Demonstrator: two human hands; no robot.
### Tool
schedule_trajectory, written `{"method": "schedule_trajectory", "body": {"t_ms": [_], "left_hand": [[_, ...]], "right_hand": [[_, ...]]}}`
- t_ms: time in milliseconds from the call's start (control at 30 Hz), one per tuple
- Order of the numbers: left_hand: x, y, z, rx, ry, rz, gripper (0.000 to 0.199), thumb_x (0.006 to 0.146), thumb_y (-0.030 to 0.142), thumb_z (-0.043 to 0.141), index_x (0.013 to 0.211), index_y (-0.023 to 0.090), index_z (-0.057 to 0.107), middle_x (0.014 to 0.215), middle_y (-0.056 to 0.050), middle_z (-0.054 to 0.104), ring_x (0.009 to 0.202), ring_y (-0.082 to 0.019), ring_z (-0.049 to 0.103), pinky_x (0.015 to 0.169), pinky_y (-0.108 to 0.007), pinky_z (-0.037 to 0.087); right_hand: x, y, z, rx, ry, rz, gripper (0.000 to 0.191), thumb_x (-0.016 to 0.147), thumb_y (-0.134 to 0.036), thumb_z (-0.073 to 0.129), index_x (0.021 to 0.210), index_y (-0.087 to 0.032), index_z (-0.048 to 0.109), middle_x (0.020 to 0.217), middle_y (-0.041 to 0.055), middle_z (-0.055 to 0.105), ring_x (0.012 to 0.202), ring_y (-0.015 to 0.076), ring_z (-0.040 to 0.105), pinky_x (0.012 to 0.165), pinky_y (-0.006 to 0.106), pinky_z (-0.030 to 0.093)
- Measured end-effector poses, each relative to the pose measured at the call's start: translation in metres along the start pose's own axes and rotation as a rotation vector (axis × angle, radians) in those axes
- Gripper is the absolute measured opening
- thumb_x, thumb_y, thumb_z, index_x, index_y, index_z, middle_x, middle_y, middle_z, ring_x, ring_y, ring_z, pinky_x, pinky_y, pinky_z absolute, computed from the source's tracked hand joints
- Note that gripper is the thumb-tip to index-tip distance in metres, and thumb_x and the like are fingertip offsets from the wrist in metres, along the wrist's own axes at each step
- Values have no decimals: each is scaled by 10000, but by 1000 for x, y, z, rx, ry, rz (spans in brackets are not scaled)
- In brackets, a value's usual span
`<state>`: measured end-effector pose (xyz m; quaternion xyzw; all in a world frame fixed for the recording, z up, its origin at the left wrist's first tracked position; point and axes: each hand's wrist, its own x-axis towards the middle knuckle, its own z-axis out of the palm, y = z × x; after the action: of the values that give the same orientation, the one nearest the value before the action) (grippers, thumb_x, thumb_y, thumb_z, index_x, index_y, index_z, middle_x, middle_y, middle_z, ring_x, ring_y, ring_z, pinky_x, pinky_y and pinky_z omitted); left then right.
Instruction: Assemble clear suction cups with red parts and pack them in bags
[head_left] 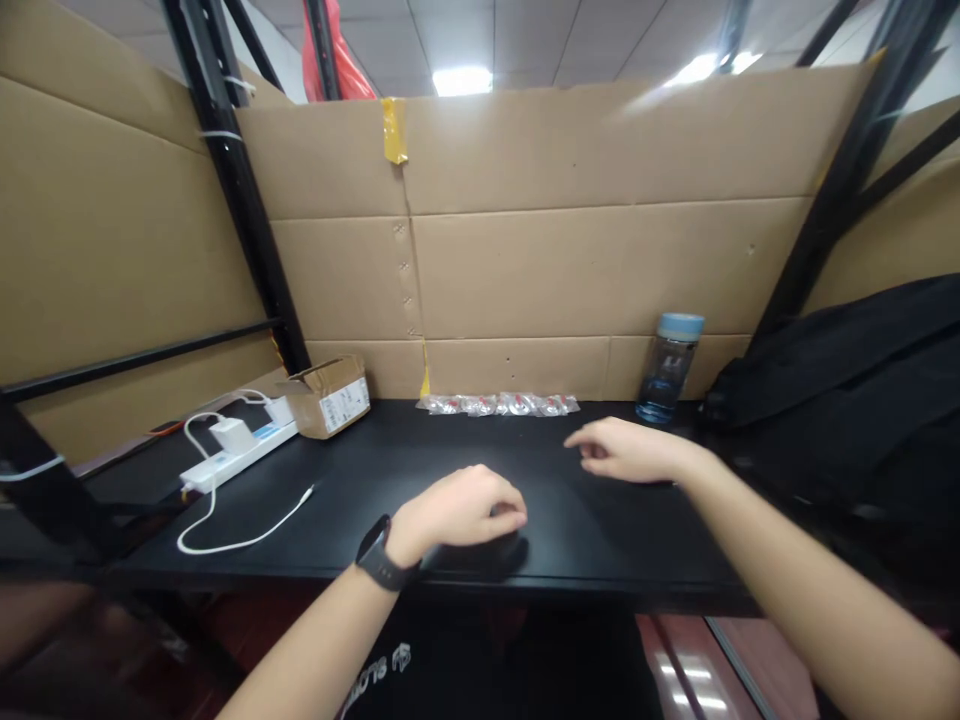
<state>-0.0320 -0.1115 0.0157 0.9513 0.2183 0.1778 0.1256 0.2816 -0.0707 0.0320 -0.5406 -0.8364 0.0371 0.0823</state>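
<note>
My left hand (pixel 471 507), with a black watch (pixel 384 555) on the wrist, is over the front part of the black tabletop (pixel 360 490). Its fingers are loosely curled together near the thumb, and no object shows in them. Farther right and back, my right hand (pixel 616 449) is above the same surface, index finger pointing left and the other fingers bent; nothing is seen in it. Behind both hands, a row of small clear plastic packets (pixel 499 404) with red marks lies along the cardboard back wall. The right hand is nearest to these and to a bottle (pixel 666 370) with a blue lid.
On the left stand a small open cardboard box (pixel 330 398) and a white power strip (pixel 236 460) with plugged-in chargers. A white cable (pixel 247 542) curls toward the front edge. A large black bag (pixel 847 410) fills the right side. Cardboard panels (pixel 525 260) and black posts enclose the table.
</note>
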Motion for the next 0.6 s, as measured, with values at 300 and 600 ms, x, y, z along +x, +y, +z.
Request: {"method": "schedule_trajectory", "body": {"t_ms": [300,600], "left_hand": [[90,-117,-1,141,234,-296,269,931,234,534,870,154,783,848,-76,775,783,-189,686,750,-254,462],[68,-122,22,131,321,-313,293,951,250,513,912,149,786,937,-97,782,858,-205,686,841,-280,470]], "right_hand": [[128,22,66,-68,96,330,646,939,-217,456,1581,-208,381,1663,116,317,1517,312,270,1160,538,294],[92,11,56,-117,83,281,427,918,-206,519,1327,-224,637,1430,140,595,1301,341,521,1039,550,383]]}}
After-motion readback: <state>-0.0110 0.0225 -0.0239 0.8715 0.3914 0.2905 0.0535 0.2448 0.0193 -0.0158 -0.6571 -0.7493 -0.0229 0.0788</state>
